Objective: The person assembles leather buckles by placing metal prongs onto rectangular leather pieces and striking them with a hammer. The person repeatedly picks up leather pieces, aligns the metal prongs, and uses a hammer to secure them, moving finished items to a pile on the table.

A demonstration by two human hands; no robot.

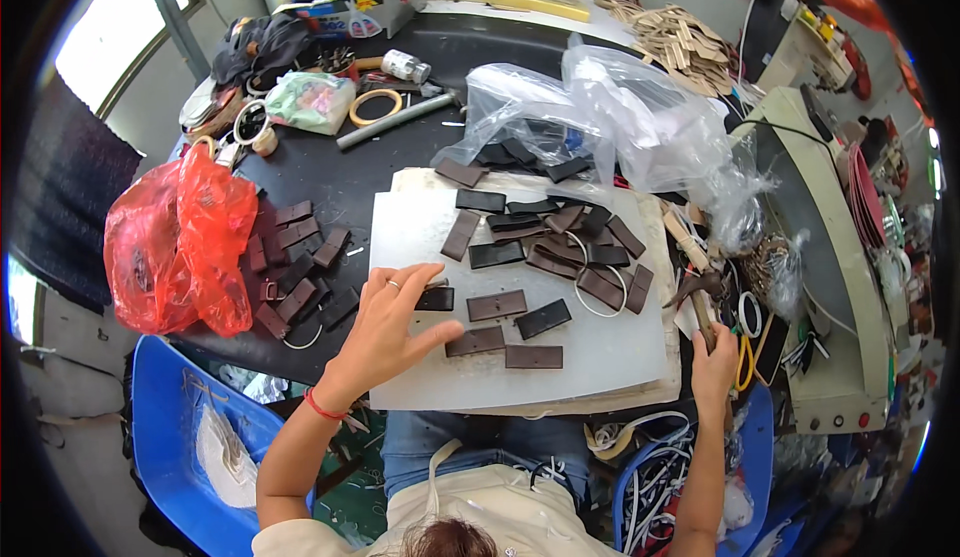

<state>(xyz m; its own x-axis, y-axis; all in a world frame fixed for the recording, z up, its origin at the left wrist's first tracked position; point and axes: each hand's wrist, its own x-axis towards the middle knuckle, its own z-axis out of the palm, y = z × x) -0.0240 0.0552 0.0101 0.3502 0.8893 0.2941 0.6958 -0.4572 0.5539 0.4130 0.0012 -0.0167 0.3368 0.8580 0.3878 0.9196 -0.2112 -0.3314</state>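
Observation:
My left hand (392, 325) is over the left side of a white cutting board (620, 357), thumb stretched apart from the curled fingers. A small metal rod (437, 283) shows at its fingertips, just above a black leather strip (436, 300); the grip is partly hidden. Beside it lie brown leather strips (496, 305), (534, 357) and another black strip (543, 319). My right hand (713, 362) is wrapped round the wooden handle of a hammer (702, 307) at the board's right edge. Toward the back of the board sits a loose pile of brown and black strips (545, 247).
More strips (300, 277) lie left of the board beside a red plastic bag (180, 242). Clear plastic bags (620, 107) crowd the back. A grey machine (830, 257) stands right. Blue bins (165, 397) flank my legs. A grey rod (395, 122) lies farther back.

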